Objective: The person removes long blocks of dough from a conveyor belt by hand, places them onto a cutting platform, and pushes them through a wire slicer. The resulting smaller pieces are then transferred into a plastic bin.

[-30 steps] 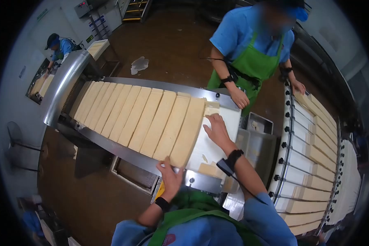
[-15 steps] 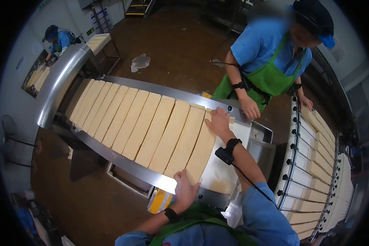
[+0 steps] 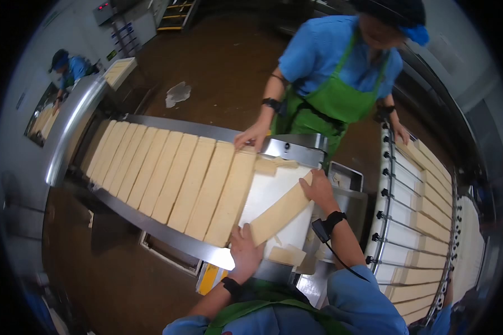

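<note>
A long, pale beige slab (image 3: 282,210) lies slanted over the white surface at the end of the conveyor. My right hand (image 3: 321,191) grips its far end. At its near end is my left hand (image 3: 246,254), fingers bent around the corner, close beside the last slab of the row. That row of similar slabs (image 3: 185,181) lies side by side along the conveyor. Small broken pieces (image 3: 267,166) rest beyond the held slab, and a flat offcut (image 3: 286,255) sits near my left hand.
Across the conveyor stands a co-worker in a green apron (image 3: 332,103), one hand (image 3: 252,136) at the row's far end. At right, a rack with rods and black knobs (image 3: 383,192) holds more slabs. A curved metal cover (image 3: 75,125) spans the conveyor's far left.
The end slab has come away from the row and turned slantwise towards the right, with my hands at its ends. The co-worker's hand has moved left onto the row's far end.
</note>
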`<state>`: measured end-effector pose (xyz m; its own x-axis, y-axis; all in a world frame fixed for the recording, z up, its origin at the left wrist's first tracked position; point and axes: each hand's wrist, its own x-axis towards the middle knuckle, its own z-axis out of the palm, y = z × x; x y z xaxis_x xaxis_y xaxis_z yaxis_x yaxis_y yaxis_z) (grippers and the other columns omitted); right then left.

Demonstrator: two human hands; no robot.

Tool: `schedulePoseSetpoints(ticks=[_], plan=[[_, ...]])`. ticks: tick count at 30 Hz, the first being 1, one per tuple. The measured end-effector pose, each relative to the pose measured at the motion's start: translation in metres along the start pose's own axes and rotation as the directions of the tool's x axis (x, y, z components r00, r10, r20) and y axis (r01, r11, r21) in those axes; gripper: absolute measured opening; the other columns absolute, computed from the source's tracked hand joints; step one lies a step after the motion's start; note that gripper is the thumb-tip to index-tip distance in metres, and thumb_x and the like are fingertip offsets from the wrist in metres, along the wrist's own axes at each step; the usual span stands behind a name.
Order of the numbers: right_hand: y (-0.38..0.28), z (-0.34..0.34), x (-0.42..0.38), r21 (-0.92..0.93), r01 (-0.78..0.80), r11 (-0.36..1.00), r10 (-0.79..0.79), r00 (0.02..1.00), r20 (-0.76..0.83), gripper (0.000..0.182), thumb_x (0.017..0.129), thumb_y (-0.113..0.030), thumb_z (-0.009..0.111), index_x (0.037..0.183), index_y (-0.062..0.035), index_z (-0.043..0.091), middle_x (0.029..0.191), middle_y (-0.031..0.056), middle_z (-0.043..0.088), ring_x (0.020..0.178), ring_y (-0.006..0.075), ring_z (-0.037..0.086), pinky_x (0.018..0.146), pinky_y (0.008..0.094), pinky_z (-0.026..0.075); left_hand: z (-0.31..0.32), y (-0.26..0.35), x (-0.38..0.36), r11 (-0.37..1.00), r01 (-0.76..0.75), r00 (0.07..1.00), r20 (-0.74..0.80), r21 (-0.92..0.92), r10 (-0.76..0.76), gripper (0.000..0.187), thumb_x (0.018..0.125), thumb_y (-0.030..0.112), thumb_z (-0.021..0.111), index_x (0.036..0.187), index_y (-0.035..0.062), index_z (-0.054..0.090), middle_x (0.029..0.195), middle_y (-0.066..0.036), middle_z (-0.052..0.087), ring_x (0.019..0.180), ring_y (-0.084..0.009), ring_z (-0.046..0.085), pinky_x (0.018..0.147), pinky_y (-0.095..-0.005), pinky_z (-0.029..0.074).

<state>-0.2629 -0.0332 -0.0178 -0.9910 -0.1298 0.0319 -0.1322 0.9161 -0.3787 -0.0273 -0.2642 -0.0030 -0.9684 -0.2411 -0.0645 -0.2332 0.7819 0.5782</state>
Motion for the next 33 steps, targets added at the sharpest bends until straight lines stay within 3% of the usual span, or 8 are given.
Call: schedulePoseSetpoints(ticks=[3, 6, 11, 14, 18, 22, 26, 33], plan=[[0.025, 0.011, -0.023, -0.05, 0.116, 0.992, -0.122, 0.98, -0.156, 0.061, 0.09, -0.047, 0.071, 0.121, 0.0057, 0.064, 0.117, 0.0266, 0.065, 0.111, 0.0423, 0.063, 0.1, 0.0484, 0.051, 0.006, 0.004, 0.008, 0.989, 0.135, 0.967, 0.209, 0.056, -0.144, 0.113, 0.072, 0.037, 0.089, 0.16, 0.0027, 0.027, 0.148, -0.031, 0.042, 0.125, -0.0493, 0.056, 0.098, -0.0509, 0.052], [0.014, -0.004, -0.04, 0.221, -0.029, 0.975, 0.045, 0.996, -0.071, 0.063, 0.089, -0.047, 0.071, 0.125, 0.0042, 0.062, 0.121, 0.0255, 0.065, 0.116, 0.0414, 0.061, 0.101, 0.0485, 0.051, 0.039, -0.016, 0.008, 0.984, -0.019, 1.0, 0.006, 0.177, 0.018, 0.106, 0.07, 0.03, 0.089, 0.155, 0.0022, 0.033, 0.141, -0.03, 0.049, 0.123, -0.0493, 0.055, 0.102, -0.0544, 0.049], [0.022, -0.044, -0.105, 0.234, -0.126, 0.964, 0.175, 0.964, -0.202, 0.062, 0.089, -0.037, 0.073, 0.132, 0.003, 0.055, 0.116, 0.023, 0.058, 0.108, 0.0419, 0.058, 0.097, 0.049, 0.049, 0.028, 0.032, -0.006, 0.998, -0.02, 0.997, -0.067, 0.062, 0.024, 0.084, 0.066, 0.013, 0.089, 0.139, 0.003, 0.047, 0.13, -0.025, 0.049, 0.12, -0.0485, 0.052, 0.101, -0.0546, 0.046], [0.054, -0.09, -0.151, 0.328, -0.165, 0.93, 0.288, 0.88, -0.376, 0.058, 0.089, -0.032, 0.072, 0.132, 0.0022, 0.055, 0.115, 0.0222, 0.058, 0.108, 0.0418, 0.058, 0.096, 0.0494, 0.048, 0.046, 0.075, -0.009, 0.976, -0.218, 0.971, -0.102, -0.029, 0.214, 0.076, 0.069, 0.012, 0.086, 0.135, 0.0037, 0.051, 0.13, -0.024, 0.047, 0.118, -0.0481, 0.052, 0.1, -0.0532, 0.046], [0.132, -0.153, -0.211, 0.32, -0.206, 0.925, 0.38, 0.56, -0.736, 0.053, 0.088, -0.028, 0.071, 0.132, -0.0025, 0.056, 0.114, 0.019, 0.059, 0.106, 0.0397, 0.058, 0.091, 0.0487, 0.049, 0.081, 0.163, -0.007, 0.872, -0.475, 0.878, -0.119, -0.119, 0.463, 0.073, 0.073, 0.008, 0.081, 0.14, 0.0065, 0.051, 0.135, -0.023, 0.046, 0.121, -0.0466, 0.051, 0.103, -0.0512, 0.045], [0.242, -0.198, -0.251, 0.321, -0.35, 0.88, 0.452, 0.412, -0.791, 0.05, 0.091, -0.029, 0.069, 0.132, -0.0026, 0.056, 0.115, 0.0191, 0.061, 0.108, 0.0403, 0.059, 0.092, 0.0489, 0.049, 0.112, 0.278, -0.019, 0.724, -0.689, 0.725, -0.026, -0.037, 0.689, 0.074, 0.075, 0.004, 0.08, 0.143, 0.0126, 0.05, 0.14, -0.022, 0.045, 0.123, -0.0465, 0.051, 0.102, -0.0524, 0.046], [0.344, -0.215, -0.269, 0.335, -0.419, 0.844, 0.485, 0.329, -0.81, 0.05, 0.094, -0.031, 0.067, 0.133, -0.0011, 0.056, 0.119, 0.0209, 0.062, 0.11, 0.042, 0.06, 0.093, 0.0508, 0.05, 0.143, 0.369, -0.031, 0.694, -0.72, 0.683, 0.159, -0.018, 0.713, 0.084, 0.07, 0.009, 0.089, 0.143, 0.0191, 0.049, 0.137, -0.018, 0.046, 0.12, -0.0448, 0.054, 0.093, -0.0527, 0.053], [0.428, -0.224, -0.286, 0.341, -0.669, 0.661, 0.749, 0.557, -0.359, 0.072, 0.091, -0.051, 0.066, 0.137, 0.0039, 0.053, 0.124, 0.0292, 0.063, 0.117, 0.0435, 0.061, 0.103, 0.0544, 0.046, 0.19, 0.446, -0.017, 0.637, -0.77, 0.585, 0.442, 0.038, 0.68, 0.079, 0.065, 0.023, 0.094, 0.133, 0.0133, 0.054, 0.129, -0.018, 0.052, 0.114, -0.0426, 0.059, 0.093, -0.0508, 0.053]])
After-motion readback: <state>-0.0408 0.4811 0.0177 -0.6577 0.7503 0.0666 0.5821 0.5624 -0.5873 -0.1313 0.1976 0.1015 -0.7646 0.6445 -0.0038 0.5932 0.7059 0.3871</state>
